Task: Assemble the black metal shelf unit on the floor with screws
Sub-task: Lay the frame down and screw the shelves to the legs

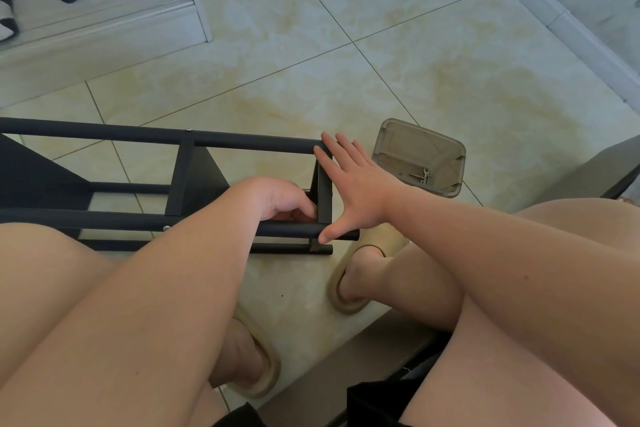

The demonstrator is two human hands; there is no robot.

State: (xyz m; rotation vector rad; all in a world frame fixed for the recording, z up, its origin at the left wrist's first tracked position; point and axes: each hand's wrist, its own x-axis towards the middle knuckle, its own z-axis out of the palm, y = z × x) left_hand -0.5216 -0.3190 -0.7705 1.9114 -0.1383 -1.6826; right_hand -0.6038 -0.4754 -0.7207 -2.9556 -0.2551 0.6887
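Partly hidden, left hand [277, 198] curled inside shelf frame [104, 131], grasp unclear; right hand [356, 182] spread against it.

The left hand [280, 199] reaches forward with fingers curled under, while the right hand [353, 184] lies flat beside it, fingers spread straight, thumb out.

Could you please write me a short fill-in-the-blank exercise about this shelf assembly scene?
The black frame lies on the tiled ____.
The right hand rests against its end with ____ fingers.
The left hand reaches inside it, fingers ____.
Missing words: floor; straight; curled.
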